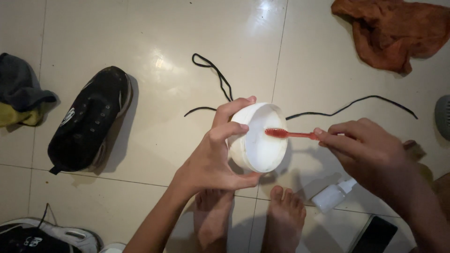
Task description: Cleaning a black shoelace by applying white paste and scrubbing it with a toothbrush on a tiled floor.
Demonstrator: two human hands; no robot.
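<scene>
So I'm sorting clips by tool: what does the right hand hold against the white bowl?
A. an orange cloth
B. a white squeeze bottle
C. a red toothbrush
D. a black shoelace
C: the right hand grips a red toothbrush whose bristle head lies on the white bowl, which the left hand holds tilted; the shoelace, bottle and cloth lie on the floor.

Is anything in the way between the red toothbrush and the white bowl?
No. The right hand holds the red toothbrush, and its bristles already sit over the white bowl held by the left hand. Nothing lies between them.
</scene>
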